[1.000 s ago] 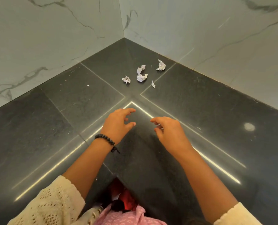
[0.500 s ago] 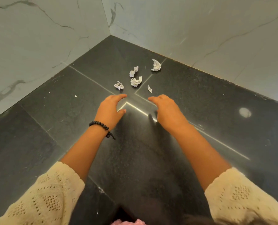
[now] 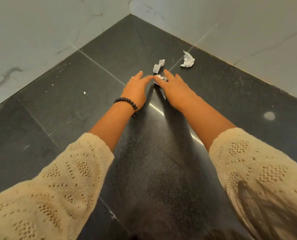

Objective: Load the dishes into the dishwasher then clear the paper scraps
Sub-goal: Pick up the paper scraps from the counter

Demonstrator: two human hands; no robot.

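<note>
Both hands lie flat on the dark counter (image 3: 231,87), fingers straight, holding nothing. The right hand (image 3: 174,90) touches the nearest paper scrap (image 3: 160,78); the left hand (image 3: 137,89) sits just beside it. A second scrap (image 3: 159,65) lies just beyond the fingertips; a third scrap (image 3: 187,60) is farther right (right hand nearer).

Both arms wear cream knitted sleeves (image 3: 62,179) with an openwork pattern of small holes in diamond shapes, the scalloped cuffs ending partway along bare forearms. A bracelet (image 3: 126,102) of round black beads circles the left wrist, with a small dangling end.
</note>
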